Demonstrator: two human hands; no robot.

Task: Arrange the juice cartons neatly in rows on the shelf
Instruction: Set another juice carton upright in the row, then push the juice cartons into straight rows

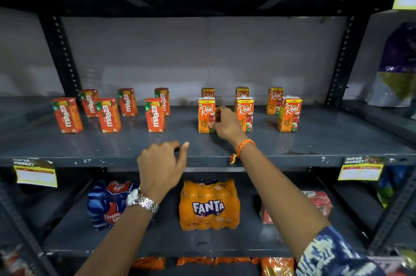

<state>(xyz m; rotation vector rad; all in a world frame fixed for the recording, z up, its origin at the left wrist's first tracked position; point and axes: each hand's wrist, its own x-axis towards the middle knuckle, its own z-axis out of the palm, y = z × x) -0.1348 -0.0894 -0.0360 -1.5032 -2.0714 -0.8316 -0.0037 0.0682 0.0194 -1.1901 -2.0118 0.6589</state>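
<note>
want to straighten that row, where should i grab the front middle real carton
Pinch the front middle Real carton across its two narrow sides near the top, coming from the front. It stands upright with gaps either side; the right hand currently crowds its left side.

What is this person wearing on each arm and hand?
Both hands are bare, no gloves or rings visible. The left hand has a silver metal link watch at the wrist, forearm bare. The right hand has an orange braided thread bracelet with a red and yellow tassel at the wrist, and a blue and white patterned sleeve begins near the elbow.
</note>
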